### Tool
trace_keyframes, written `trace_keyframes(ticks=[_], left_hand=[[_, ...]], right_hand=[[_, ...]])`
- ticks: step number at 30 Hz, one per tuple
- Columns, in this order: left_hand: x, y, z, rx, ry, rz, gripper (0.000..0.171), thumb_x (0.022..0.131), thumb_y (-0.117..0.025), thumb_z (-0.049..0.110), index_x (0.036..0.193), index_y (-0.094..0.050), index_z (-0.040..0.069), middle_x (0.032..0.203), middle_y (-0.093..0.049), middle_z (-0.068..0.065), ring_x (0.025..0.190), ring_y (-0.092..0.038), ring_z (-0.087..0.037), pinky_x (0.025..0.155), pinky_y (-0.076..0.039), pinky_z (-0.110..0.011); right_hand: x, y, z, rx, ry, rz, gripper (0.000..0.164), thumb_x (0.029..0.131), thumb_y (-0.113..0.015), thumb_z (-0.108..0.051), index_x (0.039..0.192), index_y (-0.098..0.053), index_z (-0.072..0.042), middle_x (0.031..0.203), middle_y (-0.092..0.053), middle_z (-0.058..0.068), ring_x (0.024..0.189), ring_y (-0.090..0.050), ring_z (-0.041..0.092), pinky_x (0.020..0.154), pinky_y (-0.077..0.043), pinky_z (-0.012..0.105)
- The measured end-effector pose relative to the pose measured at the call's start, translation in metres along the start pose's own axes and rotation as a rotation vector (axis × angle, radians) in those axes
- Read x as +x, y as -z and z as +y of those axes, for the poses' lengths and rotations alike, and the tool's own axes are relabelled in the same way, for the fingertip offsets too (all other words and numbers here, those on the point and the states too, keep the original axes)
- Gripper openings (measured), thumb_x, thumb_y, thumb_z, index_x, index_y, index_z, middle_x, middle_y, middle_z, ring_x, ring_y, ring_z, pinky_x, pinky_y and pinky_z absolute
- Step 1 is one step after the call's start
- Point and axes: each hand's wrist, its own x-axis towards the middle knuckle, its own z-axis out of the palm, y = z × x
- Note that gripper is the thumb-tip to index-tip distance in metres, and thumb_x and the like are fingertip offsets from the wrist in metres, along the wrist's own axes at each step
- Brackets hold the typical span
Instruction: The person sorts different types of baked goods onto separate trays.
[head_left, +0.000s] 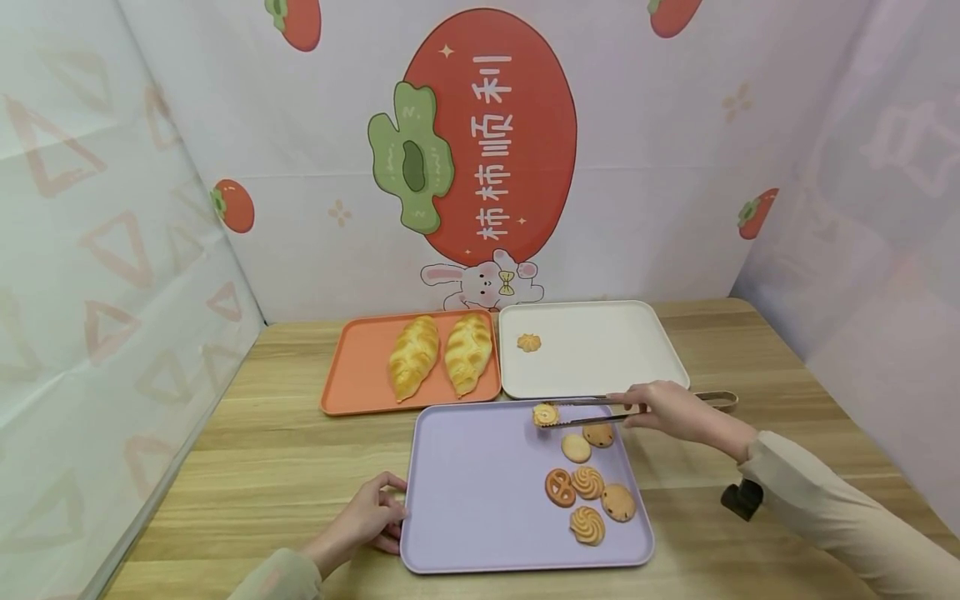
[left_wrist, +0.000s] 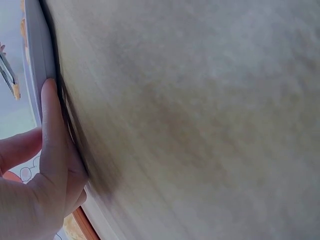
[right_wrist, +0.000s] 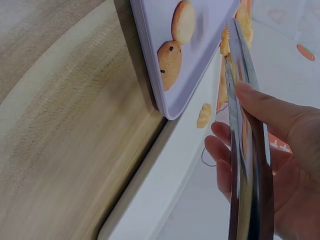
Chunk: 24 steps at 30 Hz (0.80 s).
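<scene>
My right hand [head_left: 667,410] grips metal tongs [right_wrist: 245,145], with the thumb on one arm and fingers on the other. The tips of the tongs pinch a small flower-shaped cookie [head_left: 546,415] above the far edge of a lavender tray [head_left: 480,500]. My left hand [head_left: 367,512] holds that tray's left rim, its fingers [left_wrist: 52,115] against the outer wall. On the tray's right side lie a pretzel cookie [head_left: 560,487], swirl cookies [head_left: 587,526], a plain oval cookie [head_left: 576,447] and dotted round cookies [head_left: 618,502].
Behind, a white tray [head_left: 600,350] bears one small flower-shaped cookie [head_left: 528,342]. To its left, an orange tray [head_left: 360,367] holds two long breads [head_left: 468,354]. All stand on a wooden table [head_left: 262,467]; printed cloth hangs around it. A black object [head_left: 742,499] is by the right sleeve.
</scene>
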Motion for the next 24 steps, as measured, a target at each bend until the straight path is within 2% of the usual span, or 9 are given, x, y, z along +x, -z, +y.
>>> trace_keyframes(ticks=[8, 14, 20, 24], left_hand=[[0.000, -0.001, 0.001, 0.003, -0.006, 0.000, 0.034, 0.078, -0.050, -0.008, 0.109, -0.036, -0.010, 0.069, -0.052, -0.006, 0.052, -0.057, -0.016, 0.045, -0.053, -0.035], [0.000, 0.000, 0.001, 0.002, -0.007, -0.002, 0.034, 0.078, -0.050, -0.008, 0.109, -0.036, -0.010, 0.069, -0.052, -0.006, 0.052, -0.057, -0.016, 0.045, -0.053, -0.035], [0.000, 0.000, 0.000, -0.009, -0.010, 0.000, 0.034, 0.078, -0.049, -0.009, 0.109, -0.036, -0.010, 0.069, -0.051, -0.006, 0.052, -0.056, -0.016, 0.045, -0.053, -0.036], [0.001, 0.000, -0.002, -0.010, -0.013, -0.003, 0.033, 0.078, -0.049, -0.009, 0.109, -0.036, -0.010, 0.069, -0.051, -0.006, 0.052, -0.056, -0.016, 0.045, -0.053, -0.036]], right_hand=[[0.006, -0.001, 0.003, 0.001, 0.007, 0.045, 0.037, 0.076, -0.066, -0.010, 0.109, -0.059, 0.004, 0.089, -0.065, 0.011, 0.063, -0.049, 0.003, 0.051, -0.042, 0.019], [0.009, 0.000, 0.007, 0.012, -0.034, 0.044, 0.037, 0.076, -0.066, -0.011, 0.111, -0.059, 0.002, 0.081, -0.063, 0.003, 0.058, -0.043, 0.001, 0.049, -0.039, 0.019], [0.015, 0.003, 0.012, -0.014, -0.064, 0.069, 0.038, 0.076, -0.066, -0.013, 0.111, -0.059, 0.002, 0.074, -0.060, -0.004, 0.059, -0.046, 0.003, 0.049, -0.039, 0.020], [0.019, 0.004, 0.017, -0.025, -0.087, 0.083, 0.040, 0.076, -0.066, -0.014, 0.111, -0.059, 0.003, 0.078, -0.063, 0.002, 0.061, -0.047, 0.006, 0.050, -0.039, 0.022]])
